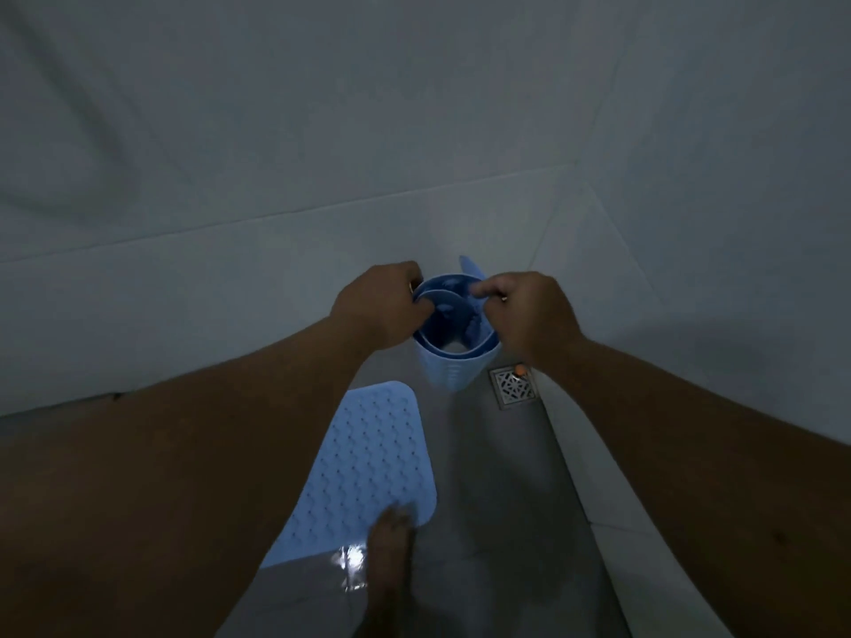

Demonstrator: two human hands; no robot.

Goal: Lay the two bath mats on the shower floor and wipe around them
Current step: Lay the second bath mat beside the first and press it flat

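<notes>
Blue rolled-up mat (453, 336) is standing on end in the corner of the grey shower floor (506, 476), and we're gripping its top rim with both hands: left hand (377, 310) pinching the left edge, right hand (529, 310) pinching the right. Other mat (368, 467) is lying flat nearer us, a bare foot (391, 559) touching its corner. Metal drain (514, 386) is sitting just beside the roll.
</notes>
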